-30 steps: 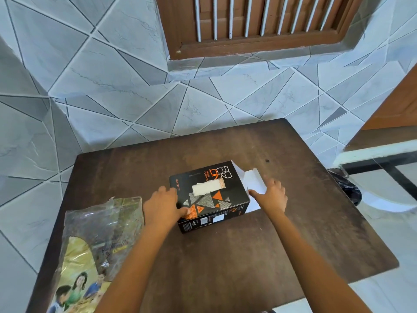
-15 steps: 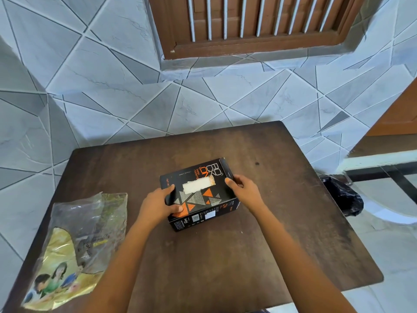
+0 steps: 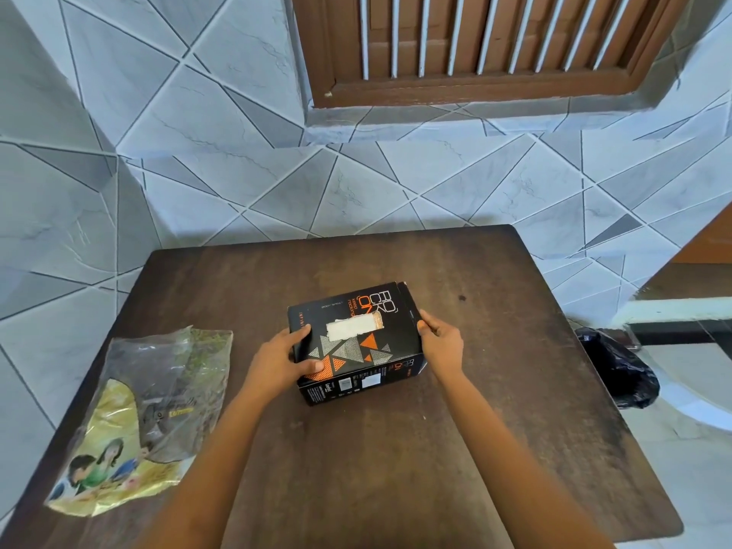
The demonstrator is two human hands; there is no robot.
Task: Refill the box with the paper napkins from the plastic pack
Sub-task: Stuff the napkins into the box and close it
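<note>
A black box is seen at the centre of the frame, resting on a dark table and turned slightly askew to the table's edges. It is gripped at both short ends: the left hand is pressed against the left end with the thumb laid over the top face, and the right hand is closed on the right end, fingers curled round the edge. White paper is visible through the slot in the box's top.

The plastic pack lies flattened at the lower left of the frame — well apart from the box, its lower corner close to the table's left edge. It looks emptied, though its inside cannot be fully made out.

Bare tabletop is left above the box up to the far edge, to its right, and below it between the forearms. A black bag is seen beyond the table's right edge, on the floor.
</note>
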